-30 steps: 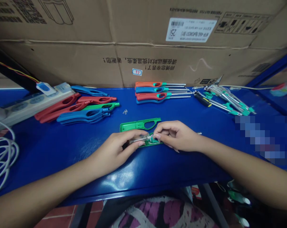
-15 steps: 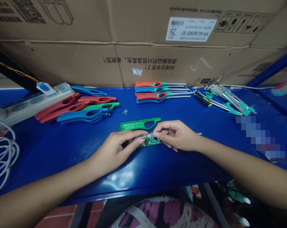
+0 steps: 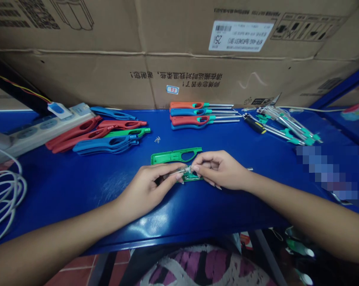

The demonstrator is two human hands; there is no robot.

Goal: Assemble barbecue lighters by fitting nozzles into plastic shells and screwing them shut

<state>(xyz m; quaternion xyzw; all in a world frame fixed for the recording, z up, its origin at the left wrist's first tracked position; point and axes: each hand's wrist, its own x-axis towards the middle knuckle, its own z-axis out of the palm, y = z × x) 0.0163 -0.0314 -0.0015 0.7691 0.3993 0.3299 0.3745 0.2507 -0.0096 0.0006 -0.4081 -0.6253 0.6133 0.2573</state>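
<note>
My left hand (image 3: 146, 186) is closed around a small clear lighter insert (image 3: 177, 172), gripping it between thumb and fingers. My right hand (image 3: 219, 169) is closed too, pinching the insert's metal tip where the two hands meet. Beneath them lies a green plastic lighter shell half (image 3: 194, 177), mostly hidden by my fingers. A second green shell half (image 3: 175, 155) lies just beyond, flat on the blue table (image 3: 78, 186).
Red, blue and green shell halves (image 3: 102, 137) are piled at the left. Assembled lighters (image 3: 197, 116) lie at the back centre. Metal tubes with teal ends and a screwdriver (image 3: 282, 127) sit at the right. A power strip (image 3: 33, 129) and white cable (image 3: 3, 194) are far left. Cardboard boxes (image 3: 179, 47) line the back.
Both hands stay together over the green shell; the insert's tip has lifted slightly and the fingers have shifted a little. Nothing else on the table has moved.
</note>
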